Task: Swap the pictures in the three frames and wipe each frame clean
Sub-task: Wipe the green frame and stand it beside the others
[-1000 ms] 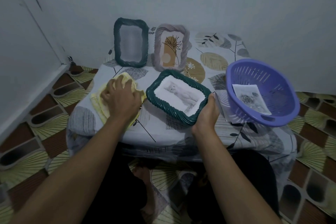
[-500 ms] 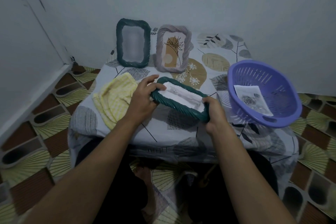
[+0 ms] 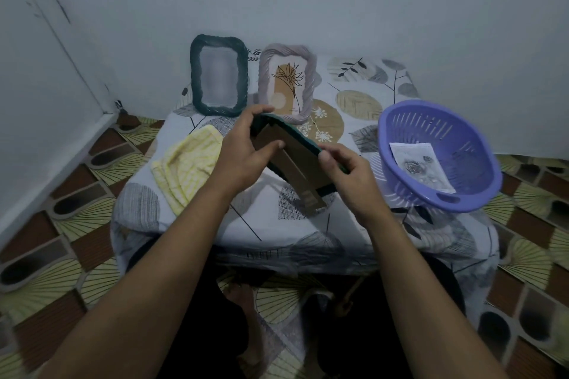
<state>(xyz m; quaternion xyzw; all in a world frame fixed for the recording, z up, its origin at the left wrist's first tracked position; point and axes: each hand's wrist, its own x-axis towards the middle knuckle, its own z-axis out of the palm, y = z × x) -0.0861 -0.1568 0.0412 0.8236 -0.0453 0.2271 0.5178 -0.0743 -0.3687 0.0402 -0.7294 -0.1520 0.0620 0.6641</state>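
Observation:
I hold a dark green frame point(image 3: 295, 160) above the table with its brown cardboard back and stand facing me. My left hand point(image 3: 243, 144) grips its left end, thumb on the backing. My right hand point(image 3: 348, 172) grips its right edge. Its picture side is hidden. Another dark green frame point(image 3: 219, 74) stands upright at the back, its picture blurred. A pale mauve frame point(image 3: 288, 81) with a plant drawing stands beside it. A yellow cloth point(image 3: 187, 168) lies on the table to the left.
A purple plastic basket point(image 3: 440, 157) at the right edge of the table holds a loose rose picture point(image 3: 420, 166). The low table point(image 3: 354, 108) has a leaf-print cover and stands against a grey wall. Patterned floor tiles surround it.
My left hand left the yellow cloth and took the green frame's left end. Both hands lifted the frame and turned it over, so its cardboard back now faces me.

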